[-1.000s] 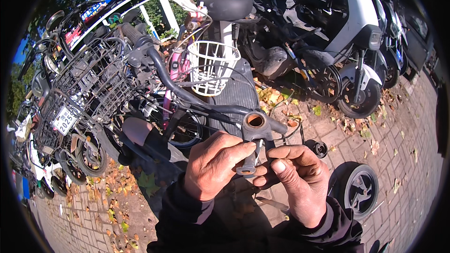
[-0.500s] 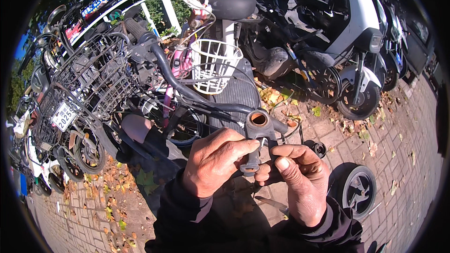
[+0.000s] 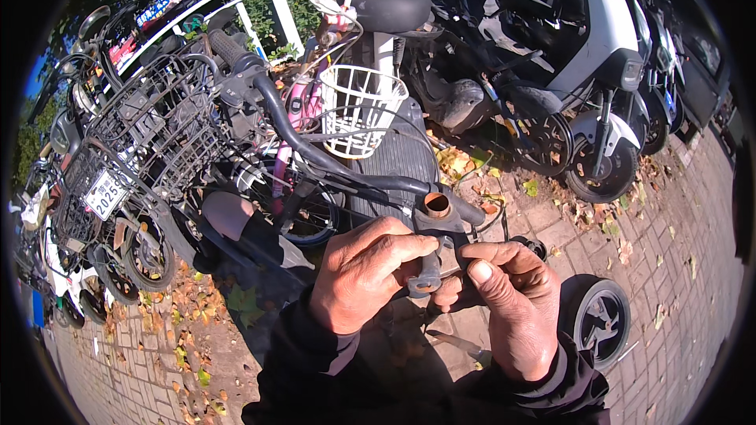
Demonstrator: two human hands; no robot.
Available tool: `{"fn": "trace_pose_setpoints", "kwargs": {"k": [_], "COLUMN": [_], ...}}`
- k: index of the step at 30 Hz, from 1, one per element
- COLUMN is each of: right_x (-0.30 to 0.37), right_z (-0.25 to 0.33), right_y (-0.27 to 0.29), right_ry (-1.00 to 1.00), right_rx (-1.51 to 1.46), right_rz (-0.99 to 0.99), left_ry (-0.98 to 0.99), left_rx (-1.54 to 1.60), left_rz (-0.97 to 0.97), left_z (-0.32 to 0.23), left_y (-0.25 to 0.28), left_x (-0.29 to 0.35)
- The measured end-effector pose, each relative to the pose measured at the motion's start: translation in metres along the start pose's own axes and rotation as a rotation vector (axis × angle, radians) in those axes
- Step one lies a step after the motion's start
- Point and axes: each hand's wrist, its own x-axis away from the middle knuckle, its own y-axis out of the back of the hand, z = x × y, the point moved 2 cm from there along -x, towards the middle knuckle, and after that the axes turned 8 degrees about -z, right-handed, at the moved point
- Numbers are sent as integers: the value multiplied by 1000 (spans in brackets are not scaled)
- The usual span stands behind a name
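Note:
A dark handlebar (image 3: 315, 159) runs down to a stem clamp (image 3: 449, 223) with an open round tube (image 3: 436, 205), rusty inside. A grey metal bracket (image 3: 425, 279) with a ringed end sticks out from the clamp toward me. My left hand (image 3: 364, 267) is closed at the bracket, its index fingertip pressing the upper part and its other fingers bent alongside. At the clamp's right side, my right hand (image 3: 520, 303) has thumb and index finger drawn together with other fingers curled under. Whatever sits between those fingers is hidden.
A loose wheel (image 3: 602, 323) lies at the right on brick paving (image 3: 669, 267). Behind the handlebar are a white basket (image 3: 364, 110), a black seat (image 3: 384, 1) and parked scooters (image 3: 606, 71). Wire-basket bicycles (image 3: 150, 134) crowd the left. A slim tool-like object (image 3: 457, 340) lies below my hands.
Both hands have shifted slightly right, the right one a little lower as well. The stem clamp and bracket have tilted a little, and the round tube shows more of its outer side.

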Motion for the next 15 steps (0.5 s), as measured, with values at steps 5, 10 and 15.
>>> {"fn": "trace_pose_setpoints", "kwargs": {"k": [5, 10, 15], "right_x": [4, 6, 5], "right_z": [-8, -20, -23], "right_y": [3, 7, 9], "right_ry": [86, 48, 152], "right_rx": [8, 17, 47], "right_rz": [-29, 2, 44], "left_ry": [35, 26, 80], "left_rx": [-20, 32, 26], "left_rz": [28, -53, -10], "left_z": [-1, 0, 4], "left_y": [-5, -4, -2], "left_x": [9, 13, 18]}}
